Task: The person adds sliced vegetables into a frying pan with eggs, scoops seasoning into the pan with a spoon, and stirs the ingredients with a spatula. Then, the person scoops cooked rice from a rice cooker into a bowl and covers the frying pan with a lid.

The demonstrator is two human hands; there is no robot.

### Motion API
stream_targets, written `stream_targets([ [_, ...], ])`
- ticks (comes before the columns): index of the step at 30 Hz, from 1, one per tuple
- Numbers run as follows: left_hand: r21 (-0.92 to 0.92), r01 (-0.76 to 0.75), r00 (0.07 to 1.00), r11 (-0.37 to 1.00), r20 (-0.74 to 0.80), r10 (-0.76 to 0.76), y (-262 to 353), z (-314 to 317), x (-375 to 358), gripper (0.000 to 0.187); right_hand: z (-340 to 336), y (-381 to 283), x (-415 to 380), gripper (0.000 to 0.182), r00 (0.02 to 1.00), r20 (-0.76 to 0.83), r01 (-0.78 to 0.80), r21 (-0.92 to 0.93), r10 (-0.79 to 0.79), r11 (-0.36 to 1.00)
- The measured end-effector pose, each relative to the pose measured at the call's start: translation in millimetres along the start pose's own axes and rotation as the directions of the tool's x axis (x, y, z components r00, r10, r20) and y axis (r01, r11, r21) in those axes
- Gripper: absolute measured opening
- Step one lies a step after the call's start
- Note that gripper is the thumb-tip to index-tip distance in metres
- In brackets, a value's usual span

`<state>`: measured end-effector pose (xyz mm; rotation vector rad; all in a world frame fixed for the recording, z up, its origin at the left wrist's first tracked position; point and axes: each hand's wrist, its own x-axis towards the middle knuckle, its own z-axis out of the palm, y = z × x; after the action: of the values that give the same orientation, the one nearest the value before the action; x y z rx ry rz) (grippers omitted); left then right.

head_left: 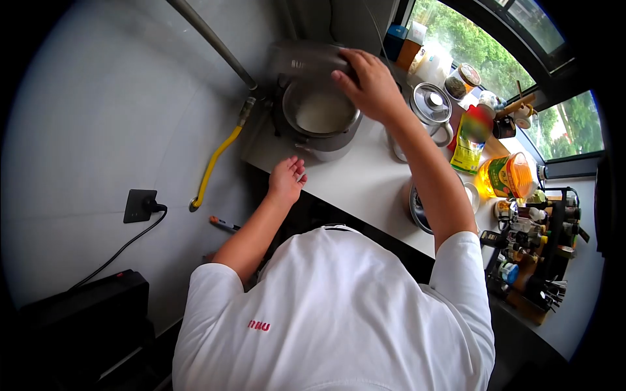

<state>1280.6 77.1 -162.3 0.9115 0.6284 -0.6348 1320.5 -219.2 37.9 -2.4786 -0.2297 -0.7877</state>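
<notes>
A rice cooker (324, 146) stands at the counter's left end with its lid (303, 62) raised and blurred by motion. Inside the inner pot (297, 103) lies something pale whitish; I cannot make out what it is. My right hand (373, 85) grips the lid's right edge, thumb on the near side and fingers over the top. Just off the counter's front edge, my left hand (287, 178) hangs in front of the cooker, fingers loosely bent and apart, holding nothing.
A lidded steel pitcher (432, 104), a yellow packet (467, 153), an oil jug (505, 176) and a spice rack (548, 241) line the counter (352, 192). A steel pot (417, 205) sits under my right forearm. A yellow hose (215, 163) runs along the left wall.
</notes>
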Motion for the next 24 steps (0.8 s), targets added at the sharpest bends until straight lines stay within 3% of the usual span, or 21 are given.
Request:
stream_targets([
  [4,0.031,-0.002,1.0,1.0,-0.006,0.002,-8,1,-18,0.038,-58,27,-12,0.058,0.995,-0.098,-0.039,-0.036,0.035,0.999],
  [6,0.062,0.01,1.0,0.998,0.0,-0.01,-11,1,-29,0.04,-112,32,-53,0.055,0.987,-0.09,-0.137,-0.035,0.133,0.99],
  [9,0.04,0.051,0.997,0.998,0.057,-0.053,-16,-14,-34,0.04,-174,94,-158,0.048,0.913,-0.145,-0.405,-0.204,0.382,0.891],
  [10,0.066,0.065,0.995,0.996,0.077,-0.071,-17,-17,-39,0.038,-189,126,-212,0.047,0.858,-0.171,-0.514,-0.263,0.484,0.817],
  [12,0.148,0.091,0.993,0.985,0.068,-0.102,-20,-17,-47,0.035,-212,185,-330,0.048,0.706,-0.215,-0.67,-0.509,0.675,0.54],
  [14,0.214,0.14,0.988,0.967,0.033,-0.151,-24,-6,-57,0.034,-231,180,-389,0.052,0.239,-0.064,-0.782,-0.605,0.969,0.153],
  [16,0.285,0.182,0.979,0.941,0.036,-0.2,-32,7,-60,0.035,-225,192,-454,0.052,0.175,0.051,-0.772,-0.612,0.983,0.169],
  [19,0.388,0.223,0.962,0.894,0.059,-0.266,-44,30,-63,0.035,-206,195,-482,0.044,0.103,0.062,-0.838,-0.532,0.993,0.12],
  [23,0.538,0.223,0.946,0.813,0.082,-0.314,-60,81,-77,0.034,-186,215,-521,0.035,0.216,-0.025,-0.853,-0.491,0.976,0.176],
  [24,0.57,0.202,0.946,0.796,0.096,-0.308,-63,90,-78,0.034,-187,209,-517,0.033,0.176,-0.096,-0.896,-0.429,0.98,0.119],
])
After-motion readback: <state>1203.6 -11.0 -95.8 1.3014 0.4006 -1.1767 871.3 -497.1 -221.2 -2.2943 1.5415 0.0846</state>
